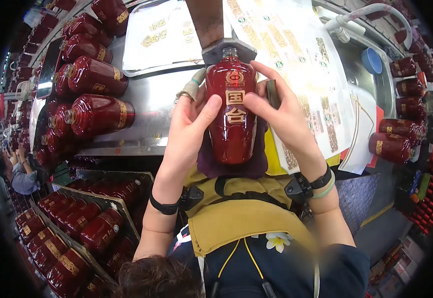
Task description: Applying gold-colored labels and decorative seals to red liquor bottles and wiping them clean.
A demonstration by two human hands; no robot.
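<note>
A dark red glass bottle [232, 136] with gold lettering and a gold emblem lies in front of me, its clear neck pointing away against a dark metal bracket [246, 51]. My left hand [189, 116] grips its left side, thumb on the front; one finger wears a cloth cover with a green band. From the right, my right hand [283, 111] holds the bottle with the thumb beside the lettering. A dark flat strip-like tool [272, 93] sticks up between that hand's fingers. Beneath the bottle is a purple cloth [257, 161].
Sheets of gold decals [296, 54] cover the table to the right, and a white tray [132, 44] with decals stands far left. Red bottles [97, 116] crowd the left side; more fill a crate [80, 218]. At right are a sink [385, 82], blue cup [371, 60] and more bottles [390, 147].
</note>
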